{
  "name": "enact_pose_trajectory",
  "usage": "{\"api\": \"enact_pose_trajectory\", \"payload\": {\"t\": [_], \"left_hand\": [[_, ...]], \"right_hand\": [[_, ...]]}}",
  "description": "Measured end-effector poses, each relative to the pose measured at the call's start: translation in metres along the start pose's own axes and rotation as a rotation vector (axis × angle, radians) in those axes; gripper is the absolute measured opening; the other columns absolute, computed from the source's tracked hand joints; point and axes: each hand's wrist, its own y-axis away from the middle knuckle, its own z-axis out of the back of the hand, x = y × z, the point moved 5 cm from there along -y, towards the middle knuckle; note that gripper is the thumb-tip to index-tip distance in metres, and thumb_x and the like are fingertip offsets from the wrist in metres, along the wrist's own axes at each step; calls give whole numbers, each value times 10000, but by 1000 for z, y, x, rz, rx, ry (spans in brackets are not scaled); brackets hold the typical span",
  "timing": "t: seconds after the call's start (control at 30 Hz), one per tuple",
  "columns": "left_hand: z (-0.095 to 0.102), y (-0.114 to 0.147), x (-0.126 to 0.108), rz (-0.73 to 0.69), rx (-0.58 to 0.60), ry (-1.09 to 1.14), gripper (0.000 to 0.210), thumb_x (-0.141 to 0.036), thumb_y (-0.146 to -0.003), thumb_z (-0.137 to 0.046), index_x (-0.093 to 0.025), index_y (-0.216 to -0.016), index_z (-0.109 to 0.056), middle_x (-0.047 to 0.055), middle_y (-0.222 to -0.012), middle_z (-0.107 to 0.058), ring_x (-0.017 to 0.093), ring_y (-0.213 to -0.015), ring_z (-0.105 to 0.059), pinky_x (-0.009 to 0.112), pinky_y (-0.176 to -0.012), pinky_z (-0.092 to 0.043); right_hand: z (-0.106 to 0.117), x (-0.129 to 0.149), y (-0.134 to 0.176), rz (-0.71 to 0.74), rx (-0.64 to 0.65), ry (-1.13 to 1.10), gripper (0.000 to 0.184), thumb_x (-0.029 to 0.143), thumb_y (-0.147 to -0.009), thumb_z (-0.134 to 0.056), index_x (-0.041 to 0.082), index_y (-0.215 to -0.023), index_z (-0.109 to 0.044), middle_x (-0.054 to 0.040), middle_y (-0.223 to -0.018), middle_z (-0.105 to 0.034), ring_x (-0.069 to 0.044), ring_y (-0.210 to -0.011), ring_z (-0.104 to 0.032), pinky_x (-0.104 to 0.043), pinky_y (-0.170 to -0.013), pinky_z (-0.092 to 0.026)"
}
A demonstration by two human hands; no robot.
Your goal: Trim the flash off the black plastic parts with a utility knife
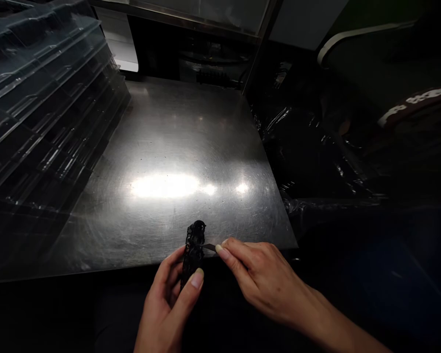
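black part (193, 247): my left hand (169, 301) covers its lower end, and its small mouldings are too dark for me to make out.
thin strip (208, 246): my right hand (259, 279) pinches one end, so that end is hidden under my fingertips (222, 253); I cannot tell whether the strip is joined to the part.
my left wrist: cut off by the bottom edge.
my right forearm: runs out at the bottom right edge.
stacked clear trays (47, 98): cut off at the left and top edges; contents too dim to tell.
black plastic bag (308, 152): its inside is lost in shadow.
patterned sleeve (419, 105): cut off at the right edge, blurred.
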Motion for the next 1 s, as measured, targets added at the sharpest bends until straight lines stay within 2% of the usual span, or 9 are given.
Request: {"api": "enact_pose_trajectory", "payload": {"t": [0.2,0.4,0.6,0.7,0.87,1.0], "left_hand": [[0,-1,1,11,1,12,703,-580,-768,-849,-282,-1356,-603,36,-1342,-750,279,-1295,-663,293,-1035,-537],[-1,1,1,11,0,42,680,-558,-764,-862,-290,-1340,-623,35,-1340,-756,282,-1316,-655,301,-1072,-516],[-2,1,-1,22,-3,49,696,-559,-754,-868,-279,-1341,-620,47,-1338,-754,300,-1297,-660,321,-1076,-514],[-2,2,-3,26,5,38,685,-557,-768,-861,-277,-1341,-613,52,-1346,-743,309,-1297,-653,336,-1089,-504],[0,1,-3,50,18,9,681,-574,-790,-836,-292,-1364,-601,63,-1357,-725,323,-1296,-649,316,-964,-539],[0,1,-2,36,11,26,700,-562,-772,-856,-276,-1359,-602,68,-1354,-728,328,-1298,-647,344,-1032,-523]], "right_hand": [[-4,-1,0,-6,16,-61,379,444,-1140,-322,257,-854,-488,31,-740,-660,-163,-646,-635,-309,-656,-387],[-6,0,1,-21,3,-68,373,444,-1138,-317,257,-877,-506,19,-768,-672,-171,-669,-651,-314,-675,-411],[-7,2,2,-41,60,-167,403,446,-1142,-328,256,-833,-504,46,-742,-630,-149,-669,-630,-300,-677,-403],[-7,2,1,-32,24,-137,383,434,-1141,-333,255,-845,-496,42,-745,-635,-149,-653,-624,-298,-673,-406],[-8,3,3,-17,-42,-29,357,414,-1139,-330,252,-874,-506,22,-765,-666,-158,-639,-635,-296,-650,-403],[-10,6,5,-9,-97,64,356,400,-1140,-320,250,-878,-508,18,-737,-650,-156,-603,-612,-298,-621,-376]]}}
